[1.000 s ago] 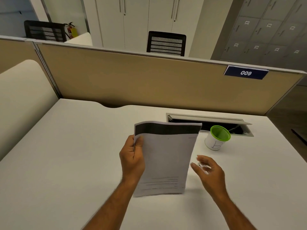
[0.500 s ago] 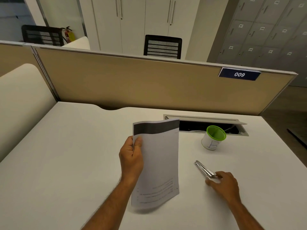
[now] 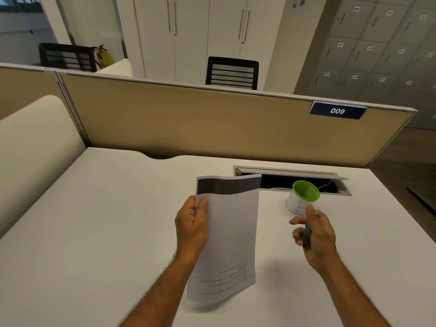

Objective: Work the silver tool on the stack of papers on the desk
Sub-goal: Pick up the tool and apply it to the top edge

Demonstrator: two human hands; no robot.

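**Tool in hand, papers not yet worked**

The right hand is lifted off the bench with its fingers curled loosely round the silver tool, a slim grey shape that shows blurred between thumb and palm; whether its mouth is open cannot be told. The left hand pinches the stack of papers at its upper left edge, thumb on the front sheet, and holds it upright and slightly curved, its lower edge close to the bench. Tool and papers are apart, with bare bench between them.

As a judgement, the pick-up is done and the working itself is all still ahead: the tool must be brought to an edge or corner of the stack and pressed.

Half a second earlier the right hand was down on the bench, closing on the tool where it lay. Now the tool is raised, just in front of the green-rimmed cup. The papers have hardly shifted.
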